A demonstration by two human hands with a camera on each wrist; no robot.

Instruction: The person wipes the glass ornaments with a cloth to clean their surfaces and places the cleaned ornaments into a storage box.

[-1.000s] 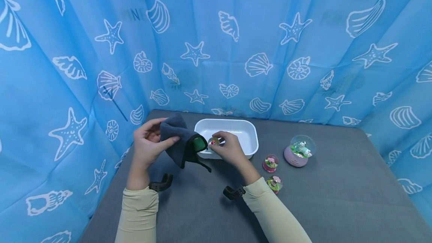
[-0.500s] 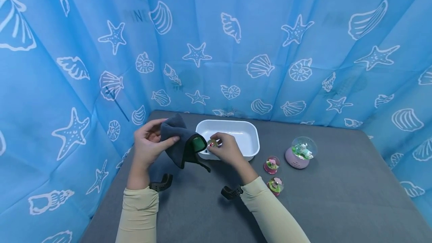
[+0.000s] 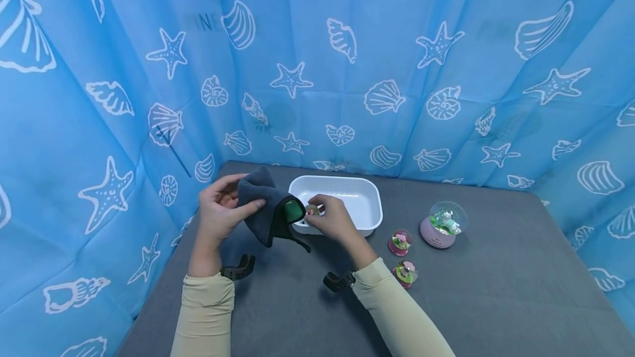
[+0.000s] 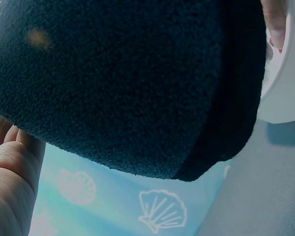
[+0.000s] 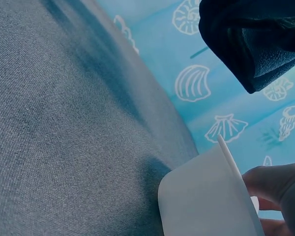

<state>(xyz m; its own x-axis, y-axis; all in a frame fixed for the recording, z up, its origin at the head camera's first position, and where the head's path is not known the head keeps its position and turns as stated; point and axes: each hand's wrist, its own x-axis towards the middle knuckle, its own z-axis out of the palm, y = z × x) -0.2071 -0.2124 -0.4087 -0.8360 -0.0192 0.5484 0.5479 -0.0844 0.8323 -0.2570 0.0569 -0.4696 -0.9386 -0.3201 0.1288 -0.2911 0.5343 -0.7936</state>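
Blue shell-print curtains (image 3: 347,70) hang behind the grey desk (image 3: 496,291). I see the left hand (image 3: 218,212) gripping a dark pouch (image 3: 263,203); just beside it, the right hand (image 3: 335,219) pinches a small globe (image 3: 312,210), in or over the white tub (image 3: 366,204), I can't tell which.

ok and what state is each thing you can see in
Dark cloth pouch, mouth open, gripped by the left hand
Held small globe, pinched by the right hand, partly hidden
White tub, upright on the gray table, open-topped
Nearer small globe, standing on the table
Farther small globe, standing on the table
Large globe, standing upright on the table
Blue curtain, hanging in folds
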